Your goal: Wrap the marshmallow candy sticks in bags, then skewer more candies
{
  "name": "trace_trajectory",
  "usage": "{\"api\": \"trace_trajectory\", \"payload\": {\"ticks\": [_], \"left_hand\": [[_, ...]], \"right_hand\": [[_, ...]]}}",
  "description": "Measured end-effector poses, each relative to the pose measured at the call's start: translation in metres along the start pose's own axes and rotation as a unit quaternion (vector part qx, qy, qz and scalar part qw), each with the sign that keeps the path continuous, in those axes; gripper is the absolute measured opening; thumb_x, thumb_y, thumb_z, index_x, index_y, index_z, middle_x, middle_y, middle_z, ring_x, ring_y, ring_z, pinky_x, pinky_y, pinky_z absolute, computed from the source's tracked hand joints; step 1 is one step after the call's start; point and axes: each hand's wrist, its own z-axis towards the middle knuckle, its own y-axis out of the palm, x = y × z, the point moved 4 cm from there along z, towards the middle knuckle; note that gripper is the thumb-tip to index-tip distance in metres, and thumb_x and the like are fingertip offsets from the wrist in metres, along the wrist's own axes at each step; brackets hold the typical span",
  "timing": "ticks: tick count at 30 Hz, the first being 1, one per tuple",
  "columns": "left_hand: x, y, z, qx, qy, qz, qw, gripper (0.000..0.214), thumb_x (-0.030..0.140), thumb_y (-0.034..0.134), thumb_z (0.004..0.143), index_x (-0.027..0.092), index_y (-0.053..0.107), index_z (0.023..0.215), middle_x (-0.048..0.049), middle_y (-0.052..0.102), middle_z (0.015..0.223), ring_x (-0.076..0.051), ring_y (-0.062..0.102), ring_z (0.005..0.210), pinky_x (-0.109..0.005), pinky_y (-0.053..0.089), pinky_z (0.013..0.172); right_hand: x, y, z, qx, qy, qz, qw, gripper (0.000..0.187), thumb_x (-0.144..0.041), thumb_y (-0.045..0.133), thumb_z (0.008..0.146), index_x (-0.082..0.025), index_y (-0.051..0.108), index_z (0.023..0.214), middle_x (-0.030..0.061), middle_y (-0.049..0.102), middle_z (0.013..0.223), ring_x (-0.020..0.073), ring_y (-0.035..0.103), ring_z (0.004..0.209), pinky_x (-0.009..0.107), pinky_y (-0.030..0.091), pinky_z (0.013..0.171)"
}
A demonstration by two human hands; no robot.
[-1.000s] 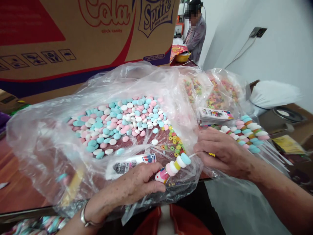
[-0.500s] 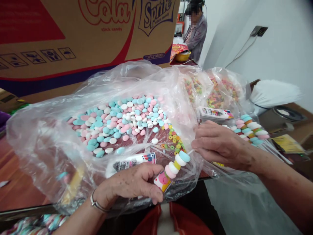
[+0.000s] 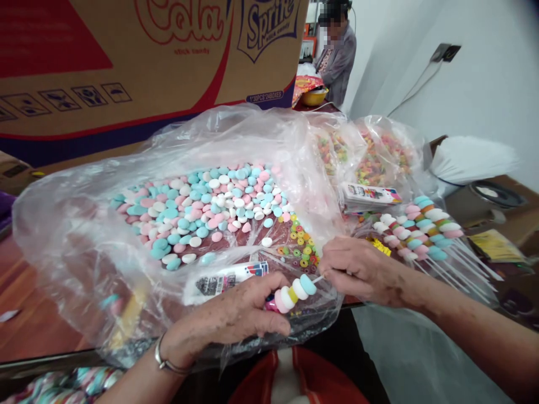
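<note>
Between my hands is a candy skewer (image 3: 290, 295), with pink, white, yellow and blue sweets threaded on a white stick. My left hand (image 3: 248, 308) is closed around its pink end, where a bit of printed wrapper or card shows; the fingers hide most of it. The thumb and fingers of my right hand (image 3: 357, 269) pinch the bare stick just beyond the blue sweet. Behind my hands, a heap of pink, white and blue candies (image 3: 210, 202) lies in a clear plastic bag (image 3: 84, 224). Small coloured candy rings (image 3: 300, 242) lie close to my right hand.
Several made-up candy skewers (image 3: 421, 230) lie at the right. Printed cards (image 3: 370, 193) are stacked above them, and more cards (image 3: 227, 280) lie behind my left hand. A large cardboard box (image 3: 168, 73) stands at the back. A person (image 3: 339, 53) works beyond it.
My right hand has come left and down, nearer my left hand, still pinching the stick. The candy skewer lies flatter, and its printed card is now mostly covered by my left hand.
</note>
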Motion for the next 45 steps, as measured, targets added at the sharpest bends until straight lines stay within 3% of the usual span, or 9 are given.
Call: {"api": "trace_trajectory", "payload": {"ticks": [5,10,13,17,24,28,33,40,45], "left_hand": [[0.009,0.006,0.003,0.025,0.066,0.028,0.997,0.042,0.044,0.065,0.084,0.022,0.052,0.116,-0.0013,0.059,0.102,-0.018,0.052,0.087,-0.027,0.039,0.074],[0.012,0.002,0.004,0.074,0.056,0.002,0.996,0.052,0.041,0.072,0.078,0.023,0.049,0.122,-0.003,0.06,0.112,-0.021,0.054,0.097,-0.029,0.041,0.08],[0.006,-0.003,0.001,0.085,-0.008,0.013,0.996,0.052,0.043,0.078,0.07,0.023,0.057,0.113,-0.0009,0.064,0.103,-0.022,0.056,0.088,-0.028,0.042,0.072],[-0.006,-0.003,-0.006,0.045,-0.082,-0.04,0.995,0.045,0.045,0.073,0.072,0.021,0.061,0.107,0.0042,0.06,0.074,-0.013,0.05,0.058,-0.022,0.036,0.051],[-0.01,0.007,-0.007,-0.066,-0.112,-0.19,0.973,0.046,0.043,0.081,0.063,0.017,0.062,0.096,0.0061,0.054,0.061,-0.007,0.039,0.045,-0.016,0.027,0.035],[-0.011,0.009,-0.002,-0.07,-0.107,-0.19,0.973,0.043,0.04,0.081,0.063,0.018,0.059,0.093,0.0074,0.053,0.058,-0.006,0.041,0.043,-0.016,0.03,0.035],[-0.015,0.008,0.002,-0.033,-0.113,-0.194,0.974,0.042,0.036,0.078,0.066,0.02,0.055,0.097,0.008,0.052,0.061,-0.008,0.043,0.044,-0.018,0.033,0.039],[-0.006,0.0,0.0,0.046,-0.042,0.052,0.997,0.037,0.043,0.079,0.065,0.02,0.058,0.086,0.0048,0.054,0.077,-0.015,0.05,0.07,-0.023,0.033,0.057],[-0.005,0.007,0.0,0.058,-0.009,0.096,0.994,0.039,0.051,0.072,0.074,0.02,0.055,0.09,0.0027,0.055,0.083,-0.016,0.05,0.074,-0.024,0.033,0.061]], "right_hand": [[0.0,0.005,0.0,0.008,0.003,-0.007,1.0,0.025,-0.013,0.043,0.09,-0.016,0.058,0.07,0.0009,0.053,0.066,0.0132,0.047,0.065,0.025,0.034,0.063],[0.004,-0.002,-0.004,0.014,0.001,-0.047,0.999,0.024,-0.012,0.043,0.09,-0.017,0.059,0.072,0.0015,0.056,0.068,0.0139,0.046,0.065,0.027,0.032,0.063],[0.006,-0.005,-0.006,0.019,0.004,-0.04,0.999,0.025,-0.012,0.041,0.09,-0.017,0.056,0.071,0.0008,0.055,0.067,0.0135,0.046,0.065,0.026,0.032,0.063],[0.008,-0.004,-0.006,0.031,-0.006,-0.064,0.997,0.027,-0.012,0.041,0.091,-0.017,0.055,0.069,0.0003,0.052,0.065,0.0134,0.045,0.064,0.027,0.032,0.063],[0.006,-0.007,-0.003,0.063,-0.084,-0.108,0.989,0.022,-0.014,0.046,0.092,-0.018,0.06,0.075,0.0018,0.055,0.069,0.0151,0.046,0.067,0.031,0.032,0.069],[0.0,-0.005,0.0,0.063,-0.093,-0.134,0.985,0.022,-0.018,0.046,0.093,-0.018,0.058,0.074,0.0016,0.054,0.068,0.0152,0.043,0.066,0.032,0.031,0.069],[-0.002,0.01,0.002,0.032,-0.029,-0.029,0.999,0.023,-0.011,0.043,0.089,-0.017,0.056,0.072,-0.0002,0.052,0.066,0.013,0.044,0.064,0.027,0.031,0.063],[0.013,0.015,-0.005,-0.037,0.14,0.096,0.985,0.021,-0.013,0.044,0.082,-0.018,0.046,0.062,-0.0039,0.046,0.062,0.0093,0.042,0.059,0.022,0.03,0.057],[0.009,0.021,-0.002,-0.085,0.199,0.147,0.965,0.02,-0.016,0.044,0.082,-0.018,0.048,0.062,-0.0049,0.046,0.059,0.0093,0.043,0.058,0.021,0.029,0.054]]}}
